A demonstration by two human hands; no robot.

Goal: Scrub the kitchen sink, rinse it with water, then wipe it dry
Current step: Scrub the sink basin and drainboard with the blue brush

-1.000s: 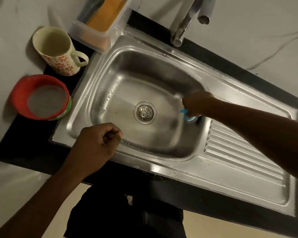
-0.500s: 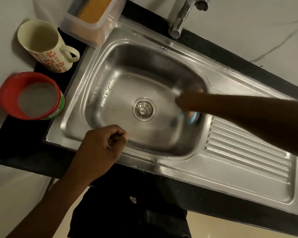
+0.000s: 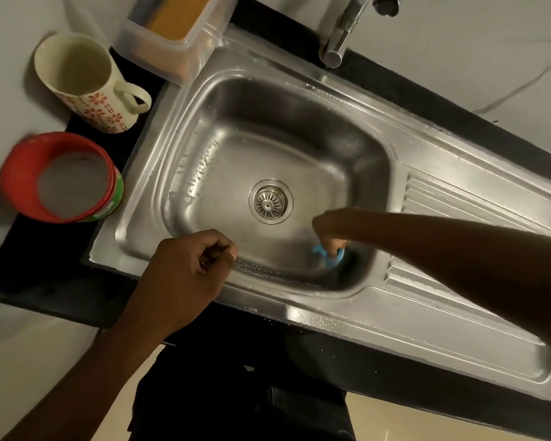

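The steel sink (image 3: 185,173) has a round drain (image 3: 270,201) in the middle of its basin and a ribbed drainboard (image 3: 458,300) to the right. Deep in the basin's near right corner, my right hand (image 3: 331,232) grips a small blue scrubber (image 3: 331,255) and presses it against the steel. Most of the scrubber is hidden under my fingers. My left hand (image 3: 188,275) rests on the sink's front rim with its fingers curled and nothing in it. The tap (image 3: 341,36) stands at the back; no water runs from it.
Left of the sink on the black counter stand a cream mug with red flowers (image 3: 86,87) and a red-rimmed container (image 3: 61,179). A clear plastic box with an orange sponge (image 3: 175,30) sits at the sink's back left corner. White wall lies behind.
My right hand has slid the scrubber from the basin's right wall toward the near right corner. My left hand has stayed on the front rim.
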